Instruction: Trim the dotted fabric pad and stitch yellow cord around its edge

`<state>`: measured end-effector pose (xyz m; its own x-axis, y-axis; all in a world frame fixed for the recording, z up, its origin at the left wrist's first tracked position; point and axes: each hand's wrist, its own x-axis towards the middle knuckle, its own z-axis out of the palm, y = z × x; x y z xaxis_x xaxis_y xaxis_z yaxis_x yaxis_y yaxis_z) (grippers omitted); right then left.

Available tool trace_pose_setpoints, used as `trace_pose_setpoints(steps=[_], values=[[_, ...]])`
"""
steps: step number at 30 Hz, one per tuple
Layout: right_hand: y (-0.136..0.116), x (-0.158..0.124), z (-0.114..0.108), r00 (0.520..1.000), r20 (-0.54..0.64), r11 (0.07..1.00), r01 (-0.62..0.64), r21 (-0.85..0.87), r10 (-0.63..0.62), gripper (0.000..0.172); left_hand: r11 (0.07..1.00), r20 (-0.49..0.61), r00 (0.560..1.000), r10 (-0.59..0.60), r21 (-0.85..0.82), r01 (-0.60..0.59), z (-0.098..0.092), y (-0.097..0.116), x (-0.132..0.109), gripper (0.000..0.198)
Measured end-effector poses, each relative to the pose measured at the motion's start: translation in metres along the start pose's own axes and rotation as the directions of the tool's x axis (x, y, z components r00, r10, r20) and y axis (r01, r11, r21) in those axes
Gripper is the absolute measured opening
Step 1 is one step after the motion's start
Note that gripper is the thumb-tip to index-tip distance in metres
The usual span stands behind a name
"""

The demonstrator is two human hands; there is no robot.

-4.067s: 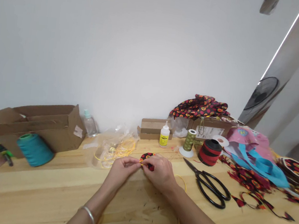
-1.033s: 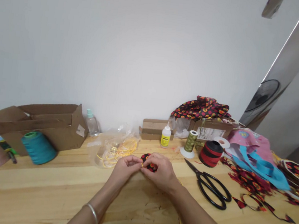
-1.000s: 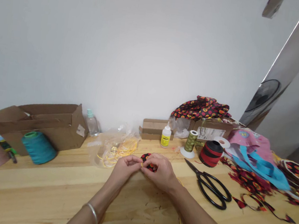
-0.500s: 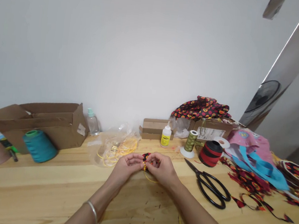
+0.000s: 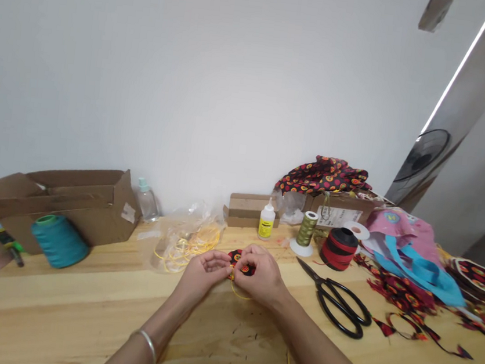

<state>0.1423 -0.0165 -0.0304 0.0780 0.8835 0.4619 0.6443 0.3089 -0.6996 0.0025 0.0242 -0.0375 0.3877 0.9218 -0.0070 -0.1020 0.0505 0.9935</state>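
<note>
Between my hands, over the middle of the table, is a small black, red and orange patterned fabric piece (image 5: 234, 256) with yellow cord at its lower edge. My left hand (image 5: 206, 271) pinches the piece by its left side, near the yellow cord. My right hand (image 5: 261, 275) has thumb and forefinger pinched together at the cord, in front of the fabric. A loop of yellow cord (image 5: 239, 294) hangs below the fingers, and more of it runs beneath my right forearm. The fingers hide part of the fabric and the exact grip on the cord.
Black scissors (image 5: 338, 298) lie right of my right hand. Behind stand a glue bottle (image 5: 266, 223), a green thread spool (image 5: 307, 229) and a red-black spool (image 5: 339, 249). A plastic bag of yellow cord (image 5: 192, 240) and a teal thread cone (image 5: 59, 241) are leftward. Fabric scraps (image 5: 405, 288) cover the right.
My right thumb and forefinger have closed in toward the left fingertips at the yellow cord. The whole view has shifted slightly; objects on the table stay in place.
</note>
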Motion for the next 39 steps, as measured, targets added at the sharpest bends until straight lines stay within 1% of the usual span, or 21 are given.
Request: trace_pose_setpoints(steps=[2,5,9,11,12,14,15,16,17,19,20,21,22,23,24,26,27,28,30,32,39], values=[[0.002,0.001,0.001,0.995,0.031,0.985,-0.097,0.144,0.094,0.009,1.000,-0.003,1.000,0.020,0.022,-0.020,0.002,0.000,0.001,0.019],[0.003,0.002,-0.002,0.968,0.183,0.886,-0.231,0.403,0.169,0.010,0.998,-0.023,0.999,0.035,0.055,-0.034,0.003,0.001,0.002,0.016],[-0.009,0.001,-0.021,0.944,0.329,0.683,-0.253,0.686,0.019,0.010,0.999,-0.046,0.999,0.001,0.049,0.001,0.000,0.002,0.002,0.018],[-0.016,0.000,-0.037,0.942,0.327,0.629,-0.206,0.749,-0.081,0.013,0.999,-0.051,0.999,-0.008,0.047,0.011,-0.001,0.002,0.002,0.019],[-0.019,0.000,-0.047,0.943,0.304,0.649,-0.149,0.746,-0.134,0.019,0.999,-0.052,0.999,-0.010,0.047,0.012,-0.002,0.001,0.002,0.019],[-0.021,-0.001,-0.073,0.917,0.261,0.798,0.092,0.596,-0.301,0.038,0.999,-0.056,0.998,-0.008,0.046,0.011,-0.003,0.001,0.003,0.018],[-0.020,-0.002,-0.088,0.858,0.308,0.872,0.272,0.408,-0.412,0.047,0.999,-0.062,0.998,-0.006,0.046,0.009,-0.003,0.000,0.003,0.018],[-0.020,-0.002,-0.104,0.727,0.485,0.868,0.469,0.166,-0.486,0.055,0.999,-0.066,0.998,-0.003,0.047,0.006,-0.004,0.000,0.004,0.017],[-0.019,-0.002,-0.120,0.483,0.761,0.746,0.666,0.002,-0.433,0.061,0.999,-0.069,0.998,0.000,0.048,0.003,-0.004,0.000,0.004,0.017],[-0.020,-0.003,-0.146,0.287,0.924,0.626,0.777,-0.068,-0.254,0.071,0.999,-0.070,0.998,0.006,0.051,-0.002,-0.005,0.000,0.004,0.017],[-0.023,-0.004,-0.153,0.233,0.968,0.533,0.833,-0.152,-0.088,0.077,0.999,-0.069,0.998,0.007,0.051,-0.004,-0.005,0.000,0.004,0.017],[-0.025,-0.004,-0.155,0.313,0.950,0.486,0.834,-0.261,-0.026,0.078,0.999,-0.065,0.998,0.009,0.052,-0.006,-0.005,-0.001,0.004,0.017],[-0.028,-0.004,-0.151,0.458,0.887,0.498,0.782,-0.374,-0.052,0.076,0.999,-0.062,0.998,0.012,0.053,-0.009,-0.005,-0.001,0.004,0.016],[-0.031,-0.004,-0.141,0.660,0.731,0.589,0.664,-0.460,-0.173,0.064,0.998,-0.059,0.998,0.016,0.055,-0.013,-0.005,-0.001,0.003,0.016],[-0.032,-0.002,-0.126,0.746,0.624,0.646,0.598,-0.474,-0.232,0.045,0.998,-0.055,0.998,0.022,0.058,-0.019,-0.004,-0.001,0.003,0.016],[-0.030,0.001,-0.085,0.821,0.506,0.715,0.519,-0.468,-0.265,0.027,0.996,-0.050,0.998,0.047,0.077,-0.043,-0.004,-0.002,0.002,0.015],[-0.027,0.002,-0.064,0.911,0.341,0.849,0.361,-0.386,-0.232,0.022,0.994,-0.050,0.997,0.062,0.092,-0.057,-0.004,-0.002,0.002,0.014],[-0.022,0.003,-0.044,0.956,0.243,0.927,0.231,-0.294,-0.161,0.020,0.992,-0.051,0.996,0.076,0.109,-0.070,-0.004,-0.002,0.002,0.013],[-0.012,0.003,-0.013,0.974,0.221,0.969,0.108,-0.221,-0.058,0.024,0.986,-0.057,0.994,0.095,0.140,-0.086,-0.004,-0.002,0.002,0.013],[-0.002,0.001,0.002,0.969,0.244,0.973,0.096,-0.209,-0.043,0.011,0.985,-0.060,0.994,0.096,0.150,-0.086,-0.004,-0.002,0.002,0.013],[0.009,0.000,0.001,0.972,0.220,0.993,0.100,-0.064,-0.084,0.023,0.973,-0.024,0.999,0.042,0.226,-0.035,-0.005,-0.004,0.003,0.011]])
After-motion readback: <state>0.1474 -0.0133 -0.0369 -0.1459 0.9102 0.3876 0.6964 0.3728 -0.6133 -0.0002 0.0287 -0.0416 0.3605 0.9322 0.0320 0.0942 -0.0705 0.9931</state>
